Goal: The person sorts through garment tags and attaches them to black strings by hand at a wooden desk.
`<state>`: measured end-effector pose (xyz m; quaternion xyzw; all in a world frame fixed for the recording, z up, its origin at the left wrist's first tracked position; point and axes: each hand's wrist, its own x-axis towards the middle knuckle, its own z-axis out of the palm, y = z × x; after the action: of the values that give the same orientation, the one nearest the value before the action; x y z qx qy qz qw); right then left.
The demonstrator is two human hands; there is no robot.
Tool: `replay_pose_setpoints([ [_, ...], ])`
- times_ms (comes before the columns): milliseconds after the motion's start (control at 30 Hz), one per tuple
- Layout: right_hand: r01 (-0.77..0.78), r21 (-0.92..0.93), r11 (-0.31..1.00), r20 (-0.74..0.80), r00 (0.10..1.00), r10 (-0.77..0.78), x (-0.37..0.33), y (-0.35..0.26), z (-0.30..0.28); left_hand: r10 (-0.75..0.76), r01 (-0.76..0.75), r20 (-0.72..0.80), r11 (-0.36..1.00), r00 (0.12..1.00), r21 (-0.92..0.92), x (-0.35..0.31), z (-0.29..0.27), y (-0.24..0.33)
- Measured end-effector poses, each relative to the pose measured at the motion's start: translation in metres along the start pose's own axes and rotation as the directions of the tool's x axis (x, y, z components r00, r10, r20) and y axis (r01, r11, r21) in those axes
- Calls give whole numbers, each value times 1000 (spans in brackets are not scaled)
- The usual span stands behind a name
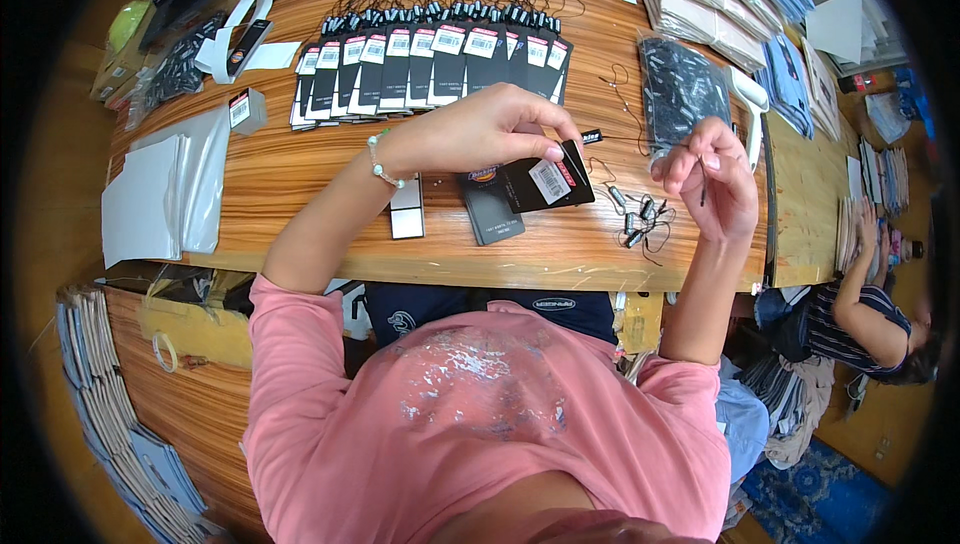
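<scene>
Centrally, a black hang tag (548, 180) with a white sticker was pinched in the left hand (480, 129) and a thin black string (702, 187) in the right hand (715, 179), unthreaded as yet, while strung black tags (430, 64) lay fanned above and loose strings (640, 222) waited beside.

Clad in a pink short-sleeved shirt (480, 424) with a cracked silvery print across the chest. Sleeves ending above the elbows, forearms bare. Just above that shirt's left sleeve, at the left wrist, a thin bracelet (380, 166) of pale beads. Fingernails painted pale.
</scene>
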<state>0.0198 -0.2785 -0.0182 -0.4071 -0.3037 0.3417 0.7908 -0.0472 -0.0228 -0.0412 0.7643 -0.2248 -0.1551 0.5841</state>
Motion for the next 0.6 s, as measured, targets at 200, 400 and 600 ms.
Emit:
replay_pose_setpoints([
  [200, 198, 10, 980, -7, 980, -198, 38, -9, 25, 86, -111, -135, 976, 987, -189, 6, -10, 10],
  [400, 380, -138, 915, 9, 924, -382, 76, -27, 40, 189, -228, -217, 959, 958, -168, 14, -29, 28],
  [600, 527, -139, 839, -195, 816, -545, 115, -19, 61, 195, -245, -330, 963, 924, -116, 8, -41, 25],
])
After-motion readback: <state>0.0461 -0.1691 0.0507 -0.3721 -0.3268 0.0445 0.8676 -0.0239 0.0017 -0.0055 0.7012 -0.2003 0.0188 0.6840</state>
